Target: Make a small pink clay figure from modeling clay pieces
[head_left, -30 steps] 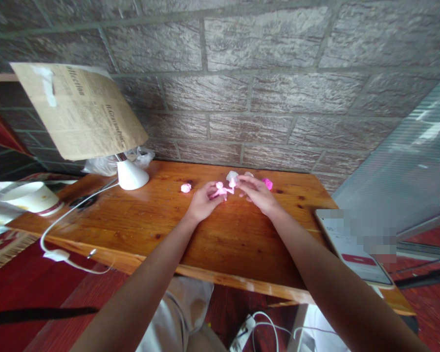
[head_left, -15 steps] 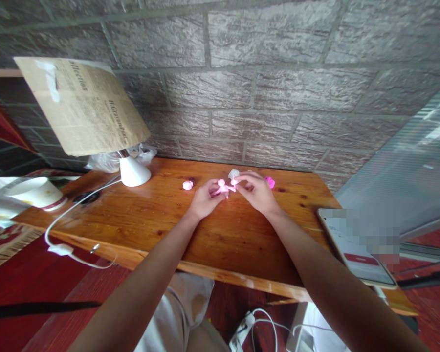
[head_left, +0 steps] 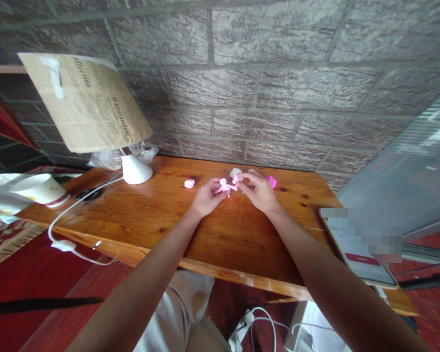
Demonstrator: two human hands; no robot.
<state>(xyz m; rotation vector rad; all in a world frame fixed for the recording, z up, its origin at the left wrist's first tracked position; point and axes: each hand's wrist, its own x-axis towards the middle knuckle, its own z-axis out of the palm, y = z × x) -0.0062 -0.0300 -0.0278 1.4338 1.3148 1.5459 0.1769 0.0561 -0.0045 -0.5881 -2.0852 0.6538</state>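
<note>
Fingers of both my hands meet over a small pink figure at the far middle of the wooden table; my left hand pinches its left end and my right hand pinches the right end, so the piece sits between my fingertips just above the wood. Just beyond it lies a white piece, a bright pink piece peeks out to the right of my right hand, and a pale pink piece lies apart on the left. Farther left stands a white lamp base; a phone rests at the near right edge.
</note>
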